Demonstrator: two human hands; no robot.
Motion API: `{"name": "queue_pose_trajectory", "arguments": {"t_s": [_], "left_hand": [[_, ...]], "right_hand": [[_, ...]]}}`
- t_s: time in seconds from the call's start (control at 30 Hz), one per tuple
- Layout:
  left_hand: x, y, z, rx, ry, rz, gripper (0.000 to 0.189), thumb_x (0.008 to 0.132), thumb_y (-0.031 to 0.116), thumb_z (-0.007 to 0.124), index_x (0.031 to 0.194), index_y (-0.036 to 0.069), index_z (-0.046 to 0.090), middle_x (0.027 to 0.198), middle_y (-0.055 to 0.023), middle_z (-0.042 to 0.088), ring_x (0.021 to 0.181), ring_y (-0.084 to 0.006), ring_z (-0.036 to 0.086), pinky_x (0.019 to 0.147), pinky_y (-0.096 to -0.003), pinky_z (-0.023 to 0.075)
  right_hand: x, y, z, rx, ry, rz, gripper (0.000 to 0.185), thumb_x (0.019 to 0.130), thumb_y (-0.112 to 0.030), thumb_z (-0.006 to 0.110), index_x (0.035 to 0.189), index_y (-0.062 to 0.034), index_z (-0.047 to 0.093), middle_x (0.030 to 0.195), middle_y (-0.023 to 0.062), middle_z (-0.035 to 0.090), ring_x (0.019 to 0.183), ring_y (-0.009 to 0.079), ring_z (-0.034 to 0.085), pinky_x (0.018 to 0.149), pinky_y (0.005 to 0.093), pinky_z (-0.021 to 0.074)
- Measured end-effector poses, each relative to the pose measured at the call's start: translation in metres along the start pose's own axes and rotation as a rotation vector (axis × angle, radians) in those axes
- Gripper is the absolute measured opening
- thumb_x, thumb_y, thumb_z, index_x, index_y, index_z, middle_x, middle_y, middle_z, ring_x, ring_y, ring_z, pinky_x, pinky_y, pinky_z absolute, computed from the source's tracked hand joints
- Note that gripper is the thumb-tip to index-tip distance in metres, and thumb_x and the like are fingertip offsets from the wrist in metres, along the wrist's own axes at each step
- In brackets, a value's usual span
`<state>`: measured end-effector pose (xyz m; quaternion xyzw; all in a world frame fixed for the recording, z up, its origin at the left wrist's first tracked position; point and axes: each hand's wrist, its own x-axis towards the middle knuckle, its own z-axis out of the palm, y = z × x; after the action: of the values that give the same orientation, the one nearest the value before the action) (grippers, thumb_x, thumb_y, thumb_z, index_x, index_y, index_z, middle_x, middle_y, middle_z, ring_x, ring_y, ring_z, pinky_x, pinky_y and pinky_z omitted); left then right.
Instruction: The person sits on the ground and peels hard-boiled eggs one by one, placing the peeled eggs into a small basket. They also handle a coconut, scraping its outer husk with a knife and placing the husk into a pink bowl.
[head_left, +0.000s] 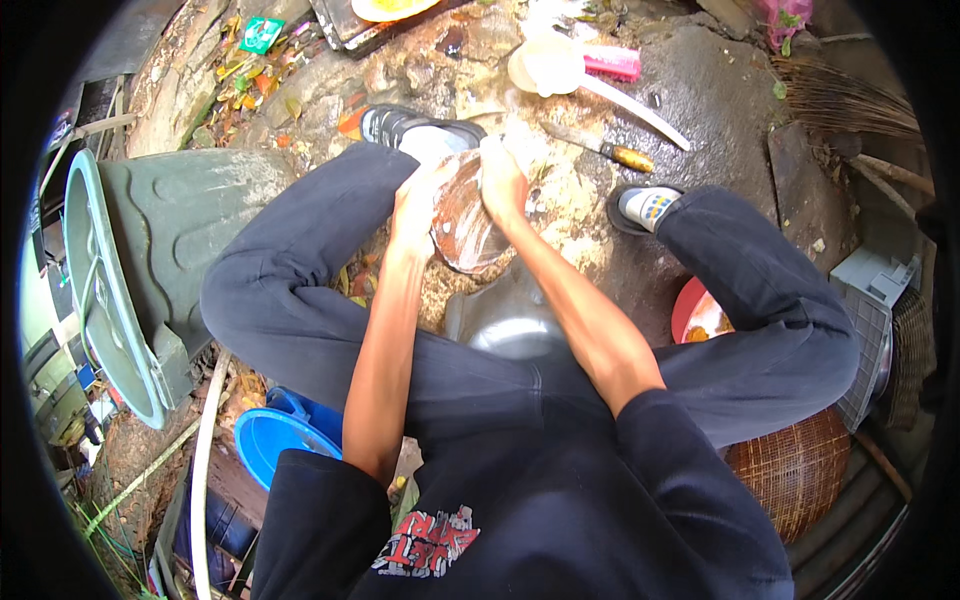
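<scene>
My left hand (416, 202) grips the left rim of a round brown dish (463, 217) streaked with white, tilted between my shins. Against its upper right side is my right hand (504, 178); glare washes out its fingers, so whether it holds anything is unclear. Just below the dish, a shiny metal vessel (517, 319) sits between my legs, partly hidden by my right forearm. A knife with a yellow-brown handle (632, 158) lies on the wet rock, right of my hands. Beyond it are a pale dipper with a long handle (551, 66) and a pink brush-like object (616, 63).
A large green bin (187, 202) lies tipped at left, above a blue bucket (277, 442) and a pale hose (204, 480). Near my right leg are a red basin (688, 304) and a woven basket (791, 472). A twig broom (844, 97) is at upper right; the rock is uneven.
</scene>
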<state>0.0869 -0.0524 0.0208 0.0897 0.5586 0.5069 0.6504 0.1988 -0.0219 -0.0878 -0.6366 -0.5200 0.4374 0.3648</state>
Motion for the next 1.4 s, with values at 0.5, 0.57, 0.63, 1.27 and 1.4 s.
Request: {"name": "queue_pose_trajectory", "arguments": {"t_s": [0.5,0.57,0.63,1.27,1.4], "left_hand": [[0.004,0.004,-0.003,0.145,-0.034,0.085,0.033,0.088,0.01,0.062,0.117,-0.005,0.059,0.107,-0.0094,0.065,0.093,-0.0155,0.063,0.081,-0.0276,0.051],[0.001,0.01,0.003,0.168,-0.004,0.039,0.027,0.082,0.004,0.066,0.108,-0.005,0.063,0.1,-0.0096,0.066,0.087,-0.0162,0.064,0.078,-0.0282,0.0515],[-0.001,0.015,0.008,0.174,0.012,0.001,0.031,0.079,0.0,0.066,0.109,-0.005,0.063,0.1,-0.0104,0.066,0.088,-0.0179,0.064,0.08,-0.0294,0.0514],[0.002,-0.003,0.001,0.412,0.137,0.045,0.027,0.091,0.03,0.062,0.101,0.005,0.065,0.086,0.0001,0.062,0.071,-0.0067,0.054,0.066,-0.0227,0.0452],[0.006,-0.017,0.004,0.092,0.132,0.108,0.031,0.099,0.033,0.048,0.084,0.008,0.061,0.066,0.0071,0.048,0.058,-0.003,0.045,0.051,-0.0201,0.0372]], "right_hand": [[-0.038,-0.042,-0.01,0.219,-0.041,-0.194,0.031,0.089,-0.007,0.051,0.117,0.0021,0.06,0.117,0.0212,0.061,0.113,0.033,0.057,0.096,0.0372,0.0444],[-0.027,-0.015,-0.002,0.214,0.053,-0.133,0.025,0.089,-0.006,0.051,0.111,0.0028,0.061,0.111,0.0195,0.063,0.1,0.0316,0.062,0.087,0.0385,0.0478],[-0.02,0.015,0.0,0.322,0.017,0.222,0.024,0.089,-0.005,0.051,0.109,0.0019,0.062,0.109,0.0186,0.063,0.094,0.0319,0.063,0.083,0.0391,0.0489],[-0.031,-0.033,-0.006,0.127,0.018,0.172,0.034,0.092,-0.021,0.054,0.12,-0.0027,0.058,0.122,0.0179,0.059,0.111,0.0333,0.058,0.095,0.0386,0.0449],[-0.062,-0.086,-0.026,0.263,-0.032,-0.167,0.035,0.09,-0.015,0.054,0.12,0.0013,0.057,0.126,0.0197,0.057,0.113,0.0333,0.057,0.095,0.0379,0.0455]]}}
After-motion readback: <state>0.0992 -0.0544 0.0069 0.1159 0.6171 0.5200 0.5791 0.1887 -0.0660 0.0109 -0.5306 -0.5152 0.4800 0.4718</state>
